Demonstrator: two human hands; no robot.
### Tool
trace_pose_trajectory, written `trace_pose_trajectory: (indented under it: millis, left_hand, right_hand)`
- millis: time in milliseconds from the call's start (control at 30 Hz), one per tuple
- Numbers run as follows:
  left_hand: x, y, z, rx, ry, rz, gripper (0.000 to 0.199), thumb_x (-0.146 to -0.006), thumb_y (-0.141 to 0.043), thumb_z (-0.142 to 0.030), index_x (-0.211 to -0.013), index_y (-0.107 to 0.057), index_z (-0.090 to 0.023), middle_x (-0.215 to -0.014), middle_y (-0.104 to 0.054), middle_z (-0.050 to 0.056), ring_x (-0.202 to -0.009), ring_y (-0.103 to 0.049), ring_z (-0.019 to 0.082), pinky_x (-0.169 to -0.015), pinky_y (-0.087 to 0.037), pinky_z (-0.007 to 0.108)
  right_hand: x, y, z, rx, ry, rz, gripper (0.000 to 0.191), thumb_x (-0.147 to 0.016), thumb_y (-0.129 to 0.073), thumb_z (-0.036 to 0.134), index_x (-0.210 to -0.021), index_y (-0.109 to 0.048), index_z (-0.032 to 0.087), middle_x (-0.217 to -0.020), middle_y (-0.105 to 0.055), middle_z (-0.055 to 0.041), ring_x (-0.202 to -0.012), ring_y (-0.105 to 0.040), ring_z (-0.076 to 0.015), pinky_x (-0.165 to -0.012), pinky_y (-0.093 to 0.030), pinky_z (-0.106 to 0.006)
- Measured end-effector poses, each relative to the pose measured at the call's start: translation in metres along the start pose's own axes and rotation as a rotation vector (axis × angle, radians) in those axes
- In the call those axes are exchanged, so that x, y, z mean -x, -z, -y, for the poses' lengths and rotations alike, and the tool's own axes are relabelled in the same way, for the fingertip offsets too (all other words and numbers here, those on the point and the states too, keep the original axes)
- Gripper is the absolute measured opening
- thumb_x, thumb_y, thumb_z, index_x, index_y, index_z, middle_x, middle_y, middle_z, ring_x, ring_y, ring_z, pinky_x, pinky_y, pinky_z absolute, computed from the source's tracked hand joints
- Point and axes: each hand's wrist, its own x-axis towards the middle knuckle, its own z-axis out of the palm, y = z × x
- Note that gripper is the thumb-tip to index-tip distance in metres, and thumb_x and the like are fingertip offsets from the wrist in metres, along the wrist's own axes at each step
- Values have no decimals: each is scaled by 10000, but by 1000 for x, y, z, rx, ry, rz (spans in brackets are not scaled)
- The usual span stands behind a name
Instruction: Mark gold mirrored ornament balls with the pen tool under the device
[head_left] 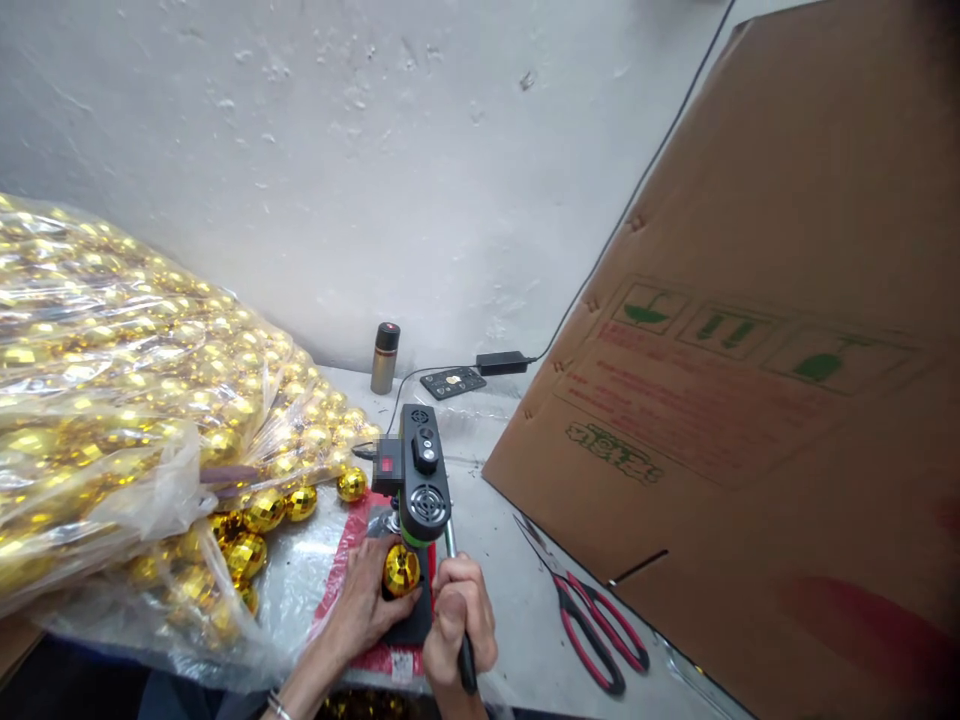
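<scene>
A gold faceted ball point(401, 571) sits under the head of a black bench device point(424, 470) with round vents. My left hand point(367, 598) is curled round the ball from the left, thumb below it and fingers behind it. My right hand point(461, 620) is closed round the black-gripped lever point(466, 664) on the device's right side; its metal rod runs up beside the device. Beneath the device lies a red-edged plastic sheet point(337, 575). Loose gold balls point(301, 503) lie left of the device, by the opening of a clear bag point(161, 480).
The bag of gold balls fills the left side. A large cardboard box point(720, 380) leans at the right. Red-and-black scissors point(592, 625) lie before it. Behind the device are a bottle point(385, 358), a dark patterned flat item point(453, 382) and a power adapter point(502, 362) with its cable.
</scene>
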Motion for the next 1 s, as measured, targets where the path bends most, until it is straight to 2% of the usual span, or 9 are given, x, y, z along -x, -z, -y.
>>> trace_pose_trajectory:
  millis: [133, 300, 400, 533, 633, 733, 833, 900, 1000]
  left_hand:
    - [-2, 0, 1, -5, 18, 10, 428, -791, -746, -400, -1171, -654, -226, -1055, -695, 90, -1006, -630, 322, -909, -491, 486]
    - [-2, -1, 5, -3, 0, 3, 414, -787, -738, -379, -1156, -660, -210, -1060, -700, 103, -1014, -630, 329, -916, -491, 490]
    - [-4, -2, 5, 6, -2, 1, 453, -781, -747, -403, -1181, -660, -211, -1074, -708, 108, -1024, -636, 336, -928, -495, 508]
    - [-5, -1, 2, 11, -2, -10, 501, -789, -737, -400, -1243, -650, -205, -1144, -715, 132, -1069, -648, 351, -962, -501, 553]
    - [10, -3, 12, 13, -18, -30, 542, -795, -737, -375, -1298, -637, -201, -1221, -709, 163, -1138, -654, 370, -996, -511, 566]
    - [37, -5, 35, -38, -81, -20, 709, -712, -830, -417, -1363, -616, -235, -1351, -669, 192, -1268, -607, 426, -1058, -489, 595]
    - [46, 3, 53, -94, -155, -54, 1074, -571, -886, -645, -1489, -505, -236, -1504, -558, 220, -1377, -511, 488, -1100, -454, 629]
    - [29, 16, 50, -122, -162, -124, 941, -779, -715, -686, -1543, -422, -220, -1557, -506, 210, -1405, -500, 437, -1116, -446, 610]
    - [-28, 41, 28, -241, -41, -218, 489, -1005, -442, -402, -1439, -525, -192, -1497, -560, 185, -1401, -502, 355, -1147, -405, 582]
  right_hand:
    - [1, 2, -2, 38, 35, 37, 290, -1052, -367, 196, -788, -484, 230, -714, -547, 30, -620, -544, -126, -617, -456, -274]
    - [10, 0, -12, 98, 116, 49, 325, -1075, -328, 228, -792, -487, 237, -722, -580, 41, -614, -568, -128, -811, -529, -345]
    - [7, 0, -9, 90, 131, 39, 346, -1085, -333, 275, -777, -487, 238, -701, -559, 43, -602, -562, -129, -754, -530, -322]
    - [-27, 6, 19, 49, 72, 84, 312, -1067, -351, 179, -791, -487, 229, -717, -532, 27, -580, -529, -109, -540, -440, -229]
    - [-61, 12, 43, 10, -107, 153, 263, -1044, -418, 137, -818, -522, 222, -712, -504, 29, -607, -511, -106, -546, -419, -214]
    - [-77, 13, 53, -11, -94, 162, 286, -1033, -430, 115, -779, -505, 223, -685, -486, 38, -601, -491, -97, -544, -403, -200]
    - [-70, 11, 48, -42, -74, 154, 274, -1026, -409, 93, -807, -513, 220, -712, -502, 29, -613, -505, -97, -562, -424, -199]
    - [-60, 10, 44, -64, -61, 145, 268, -1018, -405, 84, -819, -523, 218, -725, -510, 23, -621, -517, -101, -569, -436, -205]
    - [-52, 9, 41, -77, -59, 127, 272, -1012, -406, 78, -813, -530, 215, -727, -519, 17, -623, -530, -105, -569, -440, -211]
